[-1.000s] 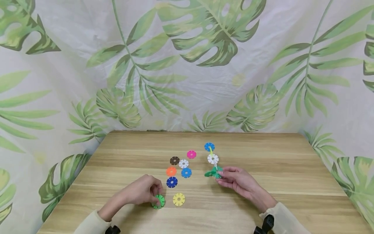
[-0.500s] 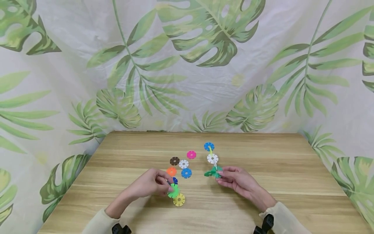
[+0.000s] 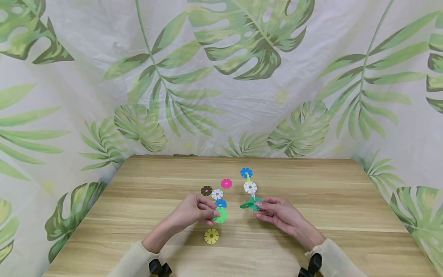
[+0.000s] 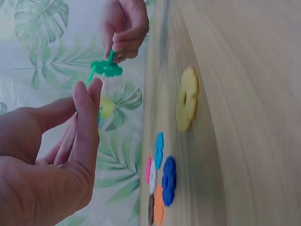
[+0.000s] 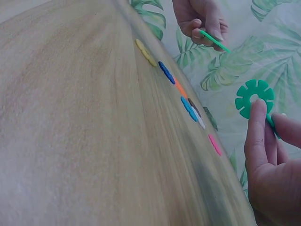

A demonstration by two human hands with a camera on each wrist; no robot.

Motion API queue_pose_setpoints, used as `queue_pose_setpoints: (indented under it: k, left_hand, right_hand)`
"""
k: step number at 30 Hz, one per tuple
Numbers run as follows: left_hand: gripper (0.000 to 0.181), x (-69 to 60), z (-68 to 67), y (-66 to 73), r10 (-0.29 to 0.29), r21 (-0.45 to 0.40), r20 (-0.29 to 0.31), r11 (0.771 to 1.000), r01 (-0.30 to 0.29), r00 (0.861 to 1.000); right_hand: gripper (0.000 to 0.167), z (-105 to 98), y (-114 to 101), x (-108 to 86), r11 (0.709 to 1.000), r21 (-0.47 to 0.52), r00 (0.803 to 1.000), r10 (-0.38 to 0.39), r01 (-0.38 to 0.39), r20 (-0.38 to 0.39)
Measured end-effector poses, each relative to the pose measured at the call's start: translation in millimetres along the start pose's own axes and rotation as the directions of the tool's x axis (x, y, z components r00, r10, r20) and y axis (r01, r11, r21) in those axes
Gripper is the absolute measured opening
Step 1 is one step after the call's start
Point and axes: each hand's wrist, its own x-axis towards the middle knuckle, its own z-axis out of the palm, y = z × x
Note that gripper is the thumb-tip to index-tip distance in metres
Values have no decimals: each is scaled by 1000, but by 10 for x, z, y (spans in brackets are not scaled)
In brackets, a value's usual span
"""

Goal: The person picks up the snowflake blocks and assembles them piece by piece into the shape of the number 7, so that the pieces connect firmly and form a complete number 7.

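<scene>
My left hand (image 3: 194,211) pinches a light green notched disc (image 3: 220,215) between thumb and fingers, above the table. To its right, my right hand (image 3: 284,216) grips a joined chain of discs by its dark green part (image 3: 252,204). From there the chain runs through a white disc (image 3: 250,187) and a yellow piece to a blue disc (image 3: 246,172). A gap separates the light green disc from the chain. The right wrist view shows one dark green disc (image 5: 254,98) face-on by my right fingers, and my left hand (image 5: 203,21) with its disc edge-on.
On the wooden table (image 3: 311,173) lie loose discs: yellow (image 3: 211,236), blue (image 3: 220,203), white (image 3: 217,194), pink (image 3: 226,183) and brown (image 3: 206,190). Dark blue (image 4: 169,181) and orange (image 4: 159,206) ones show in the left wrist view. Leaf-patterned cloth hangs behind.
My left hand has lifted the light green disc from beside the yellow one and carried it right and away from me, towards the chain. My right hand has barely moved.
</scene>
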Motion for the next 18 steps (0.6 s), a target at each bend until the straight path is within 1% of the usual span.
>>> queue_pose_setpoints:
  k: [6, 9, 15, 18]
  left_hand:
    - [26, 110, 87, 15, -18, -44, -26, 999, 17, 999]
    - [25, 157, 98, 4, -23, -66, -33, 998, 21, 999]
    - [24, 235, 119, -55, -40, -150, -40, 988, 33, 998]
    - [24, 266, 144, -57, -37, -165, -44, 986, 29, 998]
  right_hand:
    - [11, 11, -4, 13, 1000, 0, 1000, -2, 2, -2]
    - [11, 22, -1, 20, 1000, -4, 1000, -8, 8, -7]
    - [10, 26, 22, 22, 1000, -17, 1000, -4, 4, 4]
    - [10, 16, 20, 20, 1000, -13, 1000, -8, 8, -1]
